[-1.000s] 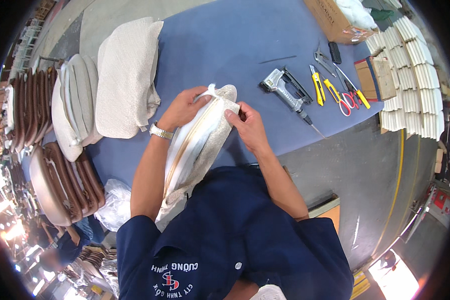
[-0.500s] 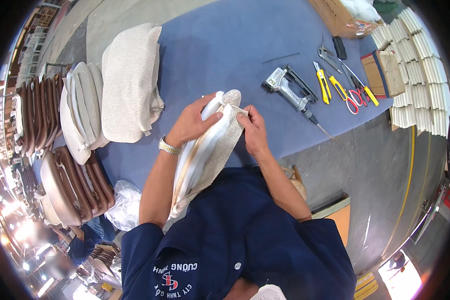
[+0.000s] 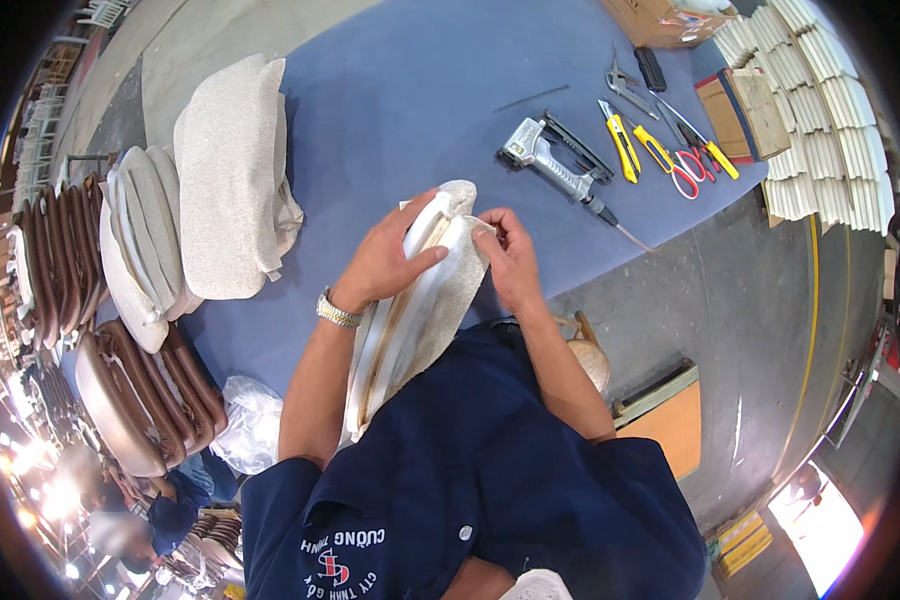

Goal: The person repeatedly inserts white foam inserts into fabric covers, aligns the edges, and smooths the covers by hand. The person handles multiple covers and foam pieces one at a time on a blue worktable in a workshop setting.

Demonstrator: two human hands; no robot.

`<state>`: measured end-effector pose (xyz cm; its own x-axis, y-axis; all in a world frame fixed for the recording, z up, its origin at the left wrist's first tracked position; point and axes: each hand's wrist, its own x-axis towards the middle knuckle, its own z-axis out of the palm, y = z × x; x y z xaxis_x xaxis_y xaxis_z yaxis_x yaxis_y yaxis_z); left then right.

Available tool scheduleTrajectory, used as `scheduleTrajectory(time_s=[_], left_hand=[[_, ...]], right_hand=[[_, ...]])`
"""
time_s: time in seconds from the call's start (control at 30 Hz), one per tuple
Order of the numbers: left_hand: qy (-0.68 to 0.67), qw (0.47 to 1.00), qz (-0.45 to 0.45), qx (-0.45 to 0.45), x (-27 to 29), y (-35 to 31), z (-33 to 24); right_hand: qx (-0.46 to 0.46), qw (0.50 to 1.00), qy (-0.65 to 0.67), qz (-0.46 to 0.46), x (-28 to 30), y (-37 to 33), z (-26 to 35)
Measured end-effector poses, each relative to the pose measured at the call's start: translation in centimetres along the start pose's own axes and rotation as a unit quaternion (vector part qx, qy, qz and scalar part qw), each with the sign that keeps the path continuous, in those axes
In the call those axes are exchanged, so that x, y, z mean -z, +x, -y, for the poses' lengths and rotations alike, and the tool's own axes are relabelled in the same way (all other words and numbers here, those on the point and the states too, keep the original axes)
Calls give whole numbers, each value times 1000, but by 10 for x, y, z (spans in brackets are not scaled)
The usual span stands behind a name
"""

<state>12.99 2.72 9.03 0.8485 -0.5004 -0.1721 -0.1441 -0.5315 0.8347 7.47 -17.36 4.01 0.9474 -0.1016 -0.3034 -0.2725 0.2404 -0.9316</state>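
Observation:
A seat cushion point(image 3: 433, 330) stands tilted on its edge between my body and the blue table point(image 3: 370, 130). It has beige woven fabric, white padding and a thin brown board edge showing. My left hand point(image 3: 390, 255), with a watch on its wrist, grips the cushion's far end, thumb on the padding and fingers round the other side. At the far right corner my right hand point(image 3: 511, 258) pinches the loose fabric edge between thumb and fingers. The cushion's near end rests against my dark blue shirt.
Right of the cushion lie a staple gun point(image 3: 550, 160) with its hose, a yellow utility knife point(image 3: 622, 145), red-handled scissors point(image 3: 688, 175) and calipers point(image 3: 625, 88). Beige fabric pieces point(image 3: 230, 180) and brown cushions point(image 3: 135, 390) are stacked left. A cardboard box point(image 3: 745, 115) sits at the table's right edge.
The view has shifted slightly, so the table items appear further left. My left hand has moved a little along the cushion, baring more board edge near its far end. Both hands keep their hold.

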Motion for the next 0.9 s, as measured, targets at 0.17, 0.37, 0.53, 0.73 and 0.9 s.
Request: scheduleTrajectory(time_s=[0.17, 0.37, 0.53, 0.73, 0.9], left_hand=[[-12, 1000, -20, -18, -4, 1, 4], [12, 998, -47, -36, -10, -1, 7], [0, 1000, -20, 5, -9, -1, 3], [-16, 999, -17, -39, -2, 5, 24], [-42, 999, -1, -31, 12, 12, 33]], right_hand=[[195, 950, -239, -45, -2, 5, 29], [164, 917, -364, -12, -11, 10, 38], [61, 943, -327, 6, 0, 16, 11], [48, 972, -229, 2, -2, 20, -1], [160, 941, -288, -78, -32, 28, 12]])
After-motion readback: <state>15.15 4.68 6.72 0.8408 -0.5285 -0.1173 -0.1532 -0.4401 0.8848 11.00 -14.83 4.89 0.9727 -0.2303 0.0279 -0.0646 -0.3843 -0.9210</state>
